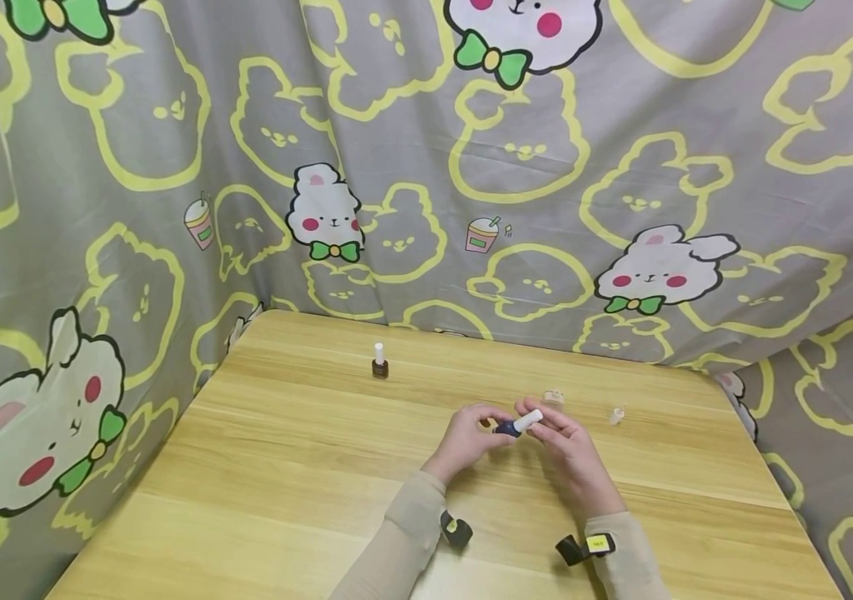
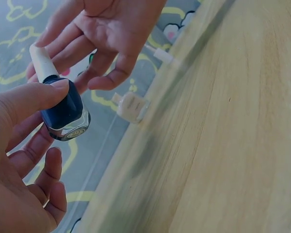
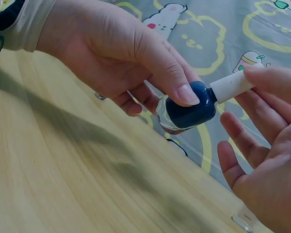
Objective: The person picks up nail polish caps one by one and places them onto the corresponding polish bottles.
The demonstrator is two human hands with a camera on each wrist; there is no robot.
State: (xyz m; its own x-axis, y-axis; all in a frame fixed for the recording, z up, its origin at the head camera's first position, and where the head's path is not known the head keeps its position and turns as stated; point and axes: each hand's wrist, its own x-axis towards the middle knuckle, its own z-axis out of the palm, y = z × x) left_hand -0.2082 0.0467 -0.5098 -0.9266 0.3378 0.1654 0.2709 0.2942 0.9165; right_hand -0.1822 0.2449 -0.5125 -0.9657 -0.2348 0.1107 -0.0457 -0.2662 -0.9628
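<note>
A nail polish bottle of dark blue (image 2: pixel 64 109) is held up over the table, tilted. My left hand (image 1: pixel 469 437) grips its glass body between thumb and fingers. The white cap (image 3: pixel 230 87) sits on the bottle's neck, and my right hand (image 1: pixel 570 454) pinches its far end. The right hand's other fingers (image 2: pixel 104 68) spread loosely beyond the cap. Behind the right hand stands a clear, pale nail polish bottle (image 2: pixel 132 107) without a cap. To its right lies a separate white cap (image 1: pixel 616 415), with what looks like a brush stem in the left wrist view.
A dark brown nail polish bottle (image 1: pixel 379 367) with a white cap stands upright at the back left of the wooden table (image 1: pixel 283 467). A grey patterned curtain (image 1: pixel 411 150) hangs around the table's back and sides.
</note>
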